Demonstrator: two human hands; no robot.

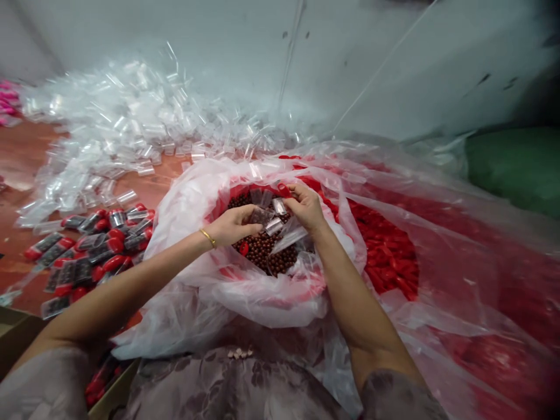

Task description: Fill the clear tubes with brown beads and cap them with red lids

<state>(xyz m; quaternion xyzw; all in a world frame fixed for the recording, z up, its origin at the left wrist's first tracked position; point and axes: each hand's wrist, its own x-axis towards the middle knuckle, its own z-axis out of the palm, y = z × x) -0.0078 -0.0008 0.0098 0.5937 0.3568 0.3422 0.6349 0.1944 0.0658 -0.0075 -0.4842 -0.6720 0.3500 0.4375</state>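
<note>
Brown beads (262,254) fill a basin lined with a white translucent plastic bag (188,186). Over the beads, my left hand (236,224), a gold bangle on its wrist, is closed with thumb and fingertips on a clear plastic tube (262,216). Close beside it, my right hand (305,205) pinches a red cap (284,190); another short clear tube (279,206) shows just below those fingers. Further clear tubes (274,226) lie on or above the beads between the hands. One loose red cap (244,249) rests on the beads.
Clear empty tubes (131,111) are heaped along the wall. Filled tubes with red caps (109,245) lie in a pile at left on the reddish tabletop (21,157). A large clear bag of red caps (389,251) spreads at right. An open box (107,396) stands at lower left.
</note>
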